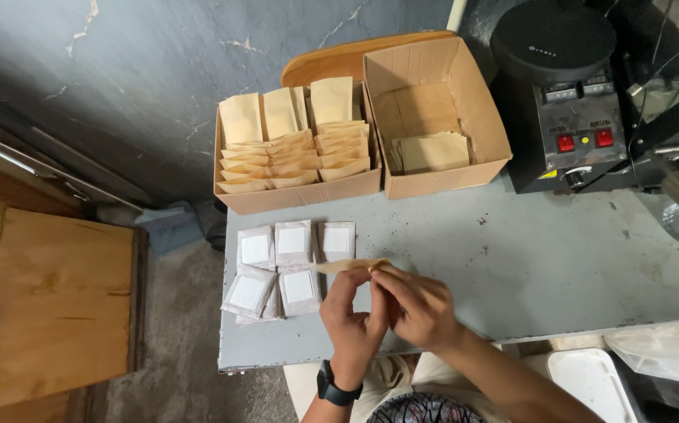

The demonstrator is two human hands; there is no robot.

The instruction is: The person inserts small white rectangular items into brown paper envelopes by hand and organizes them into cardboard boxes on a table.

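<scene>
Both my hands meet over the grey table (pixel 527 266), pinching one tan paper pouch (pixel 347 265) held edge-on. My left hand (pixel 351 313), with a black watch on the wrist, grips it from below. My right hand (pixel 418 307) holds its right end. Just left of my hands lie several white filter sachets (pixel 292 266) in clear wrappers, laid out in rows on the table.
Two cardboard boxes stand at the back: the left box (pixel 292 196) packed with upright tan pouches, the right box (pixel 465 172) with a few flat ones. A black machine (pixel 574 117) with red buttons sits at right. A wooden board (pixel 50 305) lies on the floor left.
</scene>
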